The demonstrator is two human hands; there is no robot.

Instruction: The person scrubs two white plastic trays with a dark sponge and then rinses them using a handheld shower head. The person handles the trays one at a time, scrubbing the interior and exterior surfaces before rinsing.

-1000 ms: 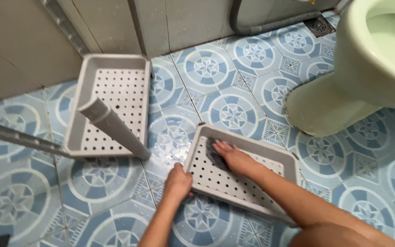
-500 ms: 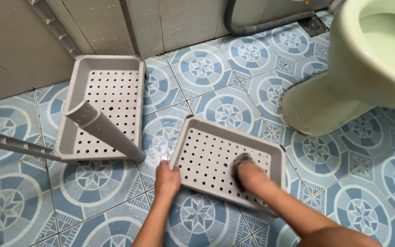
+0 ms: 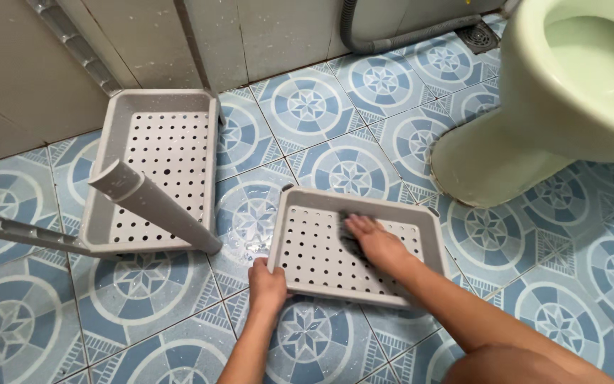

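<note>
A grey perforated plastic tray [image 3: 307, 245] lies on the wet patterned floor in front of me. My left hand [image 3: 267, 284] grips its near left rim. My right hand [image 3: 376, 241] presses a dark scrubbing pad [image 3: 346, 229] flat against the tray's holed bottom, near the far middle. The pad is mostly hidden under my fingers.
A second grey perforated tray [image 3: 158, 167] lies to the left by the wall, with a grey post [image 3: 152, 204] slanting over it and a ribbed rail [image 3: 15, 231] at far left. A pale green toilet [image 3: 534, 107] stands at right; a grey hose [image 3: 392, 39] and floor drain [image 3: 477, 37] lie behind.
My right hand with the pad has slid from the tray's near right corner back up toward its far middle. The tray shifted slightly; my left hand kept its hold on the rim.
</note>
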